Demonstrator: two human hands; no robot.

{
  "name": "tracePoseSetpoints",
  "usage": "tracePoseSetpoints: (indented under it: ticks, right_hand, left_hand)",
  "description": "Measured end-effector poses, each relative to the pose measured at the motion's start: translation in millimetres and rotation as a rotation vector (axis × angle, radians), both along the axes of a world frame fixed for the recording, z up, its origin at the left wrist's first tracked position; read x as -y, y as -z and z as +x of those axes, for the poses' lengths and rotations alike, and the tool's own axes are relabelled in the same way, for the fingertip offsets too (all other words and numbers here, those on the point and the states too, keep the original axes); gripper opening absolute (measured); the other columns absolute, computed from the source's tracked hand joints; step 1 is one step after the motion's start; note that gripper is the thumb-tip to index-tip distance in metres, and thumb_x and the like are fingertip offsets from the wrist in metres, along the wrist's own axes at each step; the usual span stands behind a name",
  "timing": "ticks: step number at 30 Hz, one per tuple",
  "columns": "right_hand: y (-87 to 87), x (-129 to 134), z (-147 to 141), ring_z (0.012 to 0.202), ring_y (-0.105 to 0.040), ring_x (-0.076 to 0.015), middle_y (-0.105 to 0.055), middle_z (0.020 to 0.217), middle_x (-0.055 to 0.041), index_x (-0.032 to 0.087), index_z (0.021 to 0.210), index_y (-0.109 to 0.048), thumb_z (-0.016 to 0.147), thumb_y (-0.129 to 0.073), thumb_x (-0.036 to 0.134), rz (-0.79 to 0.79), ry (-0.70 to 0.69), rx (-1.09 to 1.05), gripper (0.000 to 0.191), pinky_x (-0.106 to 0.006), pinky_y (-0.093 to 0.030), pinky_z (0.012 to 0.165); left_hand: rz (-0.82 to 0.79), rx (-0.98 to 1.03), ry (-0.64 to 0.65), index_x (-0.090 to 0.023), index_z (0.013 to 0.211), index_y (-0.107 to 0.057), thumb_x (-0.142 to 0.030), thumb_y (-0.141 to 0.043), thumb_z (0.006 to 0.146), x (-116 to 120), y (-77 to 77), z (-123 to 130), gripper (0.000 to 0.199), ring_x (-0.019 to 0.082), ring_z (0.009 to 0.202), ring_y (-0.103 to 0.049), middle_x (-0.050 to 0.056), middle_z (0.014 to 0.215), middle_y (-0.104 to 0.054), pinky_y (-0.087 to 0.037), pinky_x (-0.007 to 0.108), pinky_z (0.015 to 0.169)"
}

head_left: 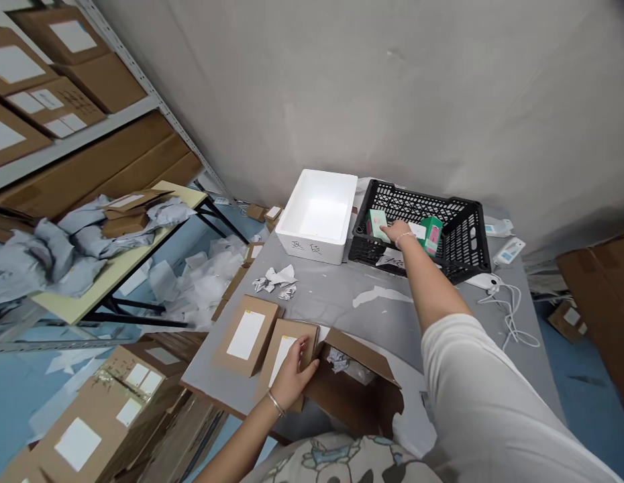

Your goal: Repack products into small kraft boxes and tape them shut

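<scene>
My right hand (400,231) reaches into a black plastic crate (470,245), its fingers closed at the edge of a pale green box (378,223). Just to the right in the crate is a darker green box (432,235) with a pink panel. My left hand (294,376) is open, thumb apart from the fingers, over a labelled cardboard box (282,345). Its thumb is by the rim of an open carton (362,352). Crumpled paper and clear plastic lie inside that carton.
A white foam box (317,245) stands left of the crate. Crumpled paper (276,278) and another labelled carton (247,335) are on the grey table. A white cable (513,315) lies at the right. Grey parcels (65,248) cover a side table; shelved cartons stand behind.
</scene>
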State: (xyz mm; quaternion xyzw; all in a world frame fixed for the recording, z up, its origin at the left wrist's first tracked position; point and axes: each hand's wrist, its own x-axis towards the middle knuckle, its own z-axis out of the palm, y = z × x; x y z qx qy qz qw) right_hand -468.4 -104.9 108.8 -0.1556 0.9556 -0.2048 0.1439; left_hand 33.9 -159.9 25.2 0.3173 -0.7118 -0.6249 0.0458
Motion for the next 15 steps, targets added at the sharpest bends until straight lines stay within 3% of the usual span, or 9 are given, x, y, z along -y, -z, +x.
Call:
tracePoseSetpoints:
  ticks: [2,4,6,9,11,13,15]
  right_hand:
    - [-13.3,-39.4,30.4,0.112,-0.062,-0.0276,-0.067,0.120,-0.0192,0.009,0.116,-0.067,0.087,-0.061,0.042,-0.235,-0.029,-0.126,0.045,-0.040,-0.045,0.100]
    - [-12.4,-94.8,78.9,0.110,-0.063,-0.0245,-0.066,0.124,-0.0153,0.015,0.123,-0.064,0.089,-0.056,0.046,-0.492,-0.096,-0.166,0.047,-0.040,-0.046,0.100]
    - [5.6,-156.4,143.1,0.109,-0.063,-0.0260,-0.066,0.123,-0.0140,0.018,0.124,-0.062,0.087,-0.055,0.053,-0.608,-0.085,-0.093,0.052,-0.044,-0.047,0.100]
    - [52.8,-230.9,251.2,0.114,-0.061,-0.0324,-0.063,0.126,-0.0168,0.021,0.126,-0.060,0.082,-0.055,0.060,-0.563,0.160,0.208,0.059,-0.049,-0.047,0.098]
    - [83.3,-255.3,314.4,0.119,-0.058,-0.0373,-0.061,0.130,-0.0165,0.024,0.132,-0.055,0.079,-0.058,0.061,-0.494,0.268,0.498,0.064,-0.054,-0.050,0.092]
    - [103.6,-261.2,358.1,0.123,-0.056,-0.0364,-0.061,0.132,-0.0091,0.033,0.132,-0.052,0.074,-0.066,0.055,-0.530,0.198,0.642,0.064,-0.054,-0.048,0.096]
    - [112.4,-259.1,378.6,0.127,-0.053,-0.0316,-0.060,0.135,-0.0029,0.036,0.130,-0.052,0.074,-0.067,0.048,-0.619,0.074,0.630,0.060,-0.047,-0.043,0.106]
  left_hand:
    - [0.046,-0.003,0.034,-0.021,0.134,-0.044,-0.046,-0.070,0.077,-2.3,8.4,-1.8,0.067,0.029,0.132,-0.048,0.017,0.143,-0.048,-0.039,0.047,0.110]
    - [0.085,-0.008,0.049,-0.020,0.134,-0.045,-0.046,-0.073,0.074,-3.2,15.6,-4.0,0.071,0.029,0.132,-0.049,0.018,0.141,-0.051,-0.040,0.046,0.108]
    - [0.096,0.000,0.082,-0.019,0.130,-0.050,-0.045,-0.072,0.073,-2.5,21.6,-7.2,0.067,0.029,0.128,-0.053,0.017,0.136,-0.056,-0.042,0.046,0.107]
    - [0.050,0.055,0.188,-0.019,0.122,-0.057,-0.041,-0.069,0.073,-0.1,28.9,-14.7,0.055,0.030,0.117,-0.060,0.013,0.123,-0.066,-0.044,0.047,0.104]
    - [-0.036,0.143,0.209,-0.020,0.119,-0.060,-0.035,-0.067,0.072,0.6,33.3,-21.4,0.050,0.032,0.115,-0.061,0.011,0.119,-0.068,-0.043,0.048,0.103]
    - [-0.119,0.261,0.208,-0.019,0.111,-0.064,-0.031,-0.065,0.073,-1.8,37.3,-28.8,0.039,0.035,0.114,-0.061,0.012,0.112,-0.071,-0.044,0.047,0.101]
    - [-0.162,0.313,0.218,-0.017,0.103,-0.066,-0.031,-0.064,0.075,-9.1,40.1,-35.8,0.031,0.038,0.113,-0.060,0.014,0.107,-0.071,-0.044,0.048,0.099]
